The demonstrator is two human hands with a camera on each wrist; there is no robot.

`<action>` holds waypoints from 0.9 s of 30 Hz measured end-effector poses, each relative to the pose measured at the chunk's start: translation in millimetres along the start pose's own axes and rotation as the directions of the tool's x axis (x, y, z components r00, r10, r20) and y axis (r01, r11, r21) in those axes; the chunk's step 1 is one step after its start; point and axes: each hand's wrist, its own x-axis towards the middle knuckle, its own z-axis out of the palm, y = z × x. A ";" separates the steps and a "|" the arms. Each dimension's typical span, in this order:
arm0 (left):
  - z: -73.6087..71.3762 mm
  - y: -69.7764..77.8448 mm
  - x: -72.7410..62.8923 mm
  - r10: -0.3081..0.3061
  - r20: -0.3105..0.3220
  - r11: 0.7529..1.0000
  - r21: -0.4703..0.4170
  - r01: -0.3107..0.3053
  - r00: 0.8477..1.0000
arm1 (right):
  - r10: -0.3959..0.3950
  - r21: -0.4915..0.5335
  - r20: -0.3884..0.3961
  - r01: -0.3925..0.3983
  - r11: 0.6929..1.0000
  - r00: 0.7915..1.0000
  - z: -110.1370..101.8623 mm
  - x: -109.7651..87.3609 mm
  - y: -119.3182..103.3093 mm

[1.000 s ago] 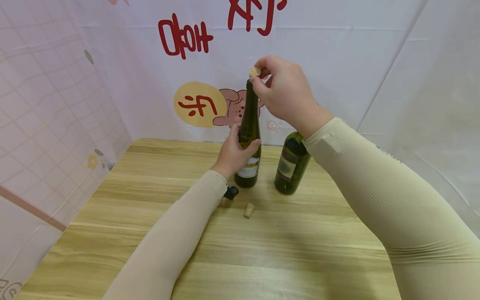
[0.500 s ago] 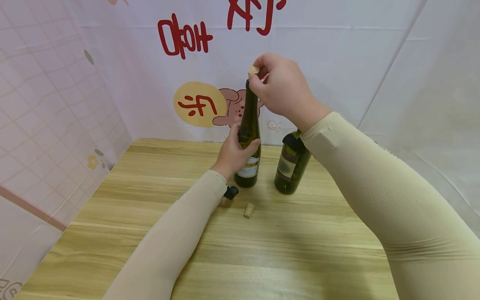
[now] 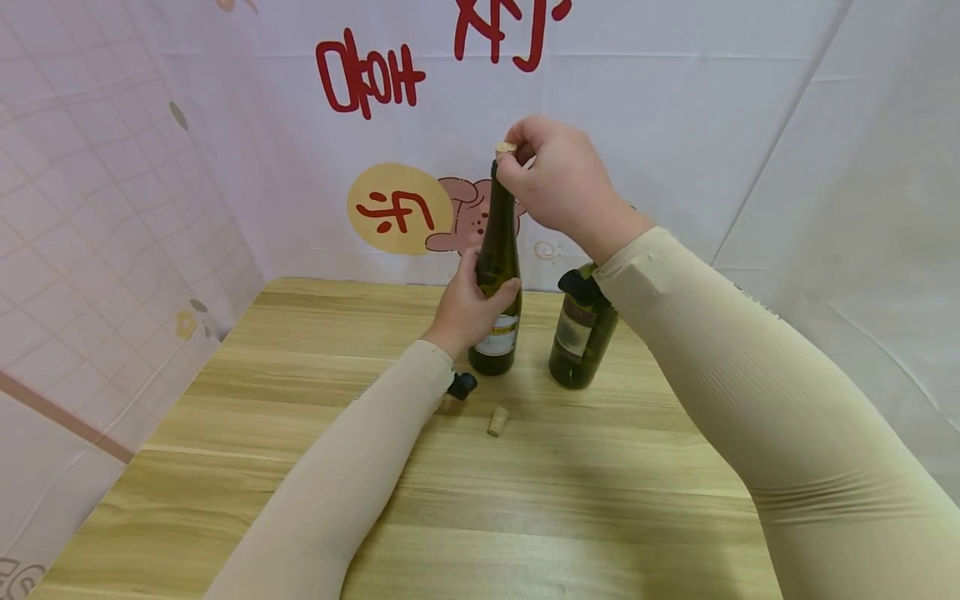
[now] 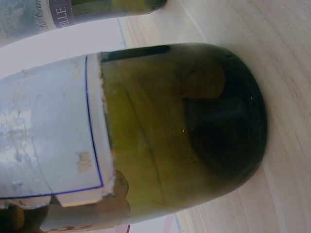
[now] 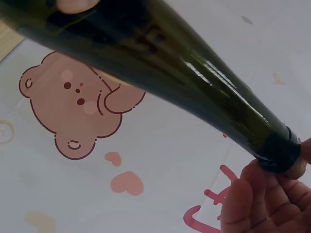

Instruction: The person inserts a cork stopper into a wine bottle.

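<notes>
Wood-grain surface (image 3: 247, 375), streaked pale yellow and brown; beyond its far edge hangs a creased white printed backdrop (image 3: 660, 108). Going left to right, we note first the left hand (image 3: 474, 307), thumb and fingers wrapped round the body of a slender green glass bottle (image 3: 504, 258). The bottle stands upright near the far edge, glossy and long-necked; up close we see its paper label torn ragged along one border. In front of it, further from that edge, a loose cork (image 3: 497, 422), tapered, grainy, tan; upright or on its side we cannot tell. At the slender bottle's mouth, a second cork (image 3: 506, 148), pinched by the right hand (image 3: 562, 179); how deep it sits we cannot tell. Furthest right, apart from the first, a stouter green bottle (image 3: 581, 342), label banded dark and pale, neck partly behind the cream right sleeve (image 3: 697, 350)
</notes>
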 end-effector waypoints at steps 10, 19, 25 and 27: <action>1.1 1.7 0.8 -0.003 -0.003 1.000 0.009 0.003 1.000 | 0.085 0.119 0.060 -0.091 0.989 0.995 -4.2 4.8 3.2; 1.1 3.6 0.8 -0.009 -0.004 1.000 -0.008 0.009 1.000 | 0.090 0.163 0.066 -0.099 0.982 0.994 -4.4 6.1 4.3; 1.6 3.3 0.7 -0.020 -0.004 1.000 -0.004 0.020 1.000 | 0.093 0.176 0.070 -0.104 0.979 0.993 -3.9 5.6 4.2; 1.7 3.1 0.5 -0.022 -0.004 1.000 -0.003 0.022 1.000 | 0.097 0.179 0.072 -0.108 0.978 0.993 -4.0 5.5 4.1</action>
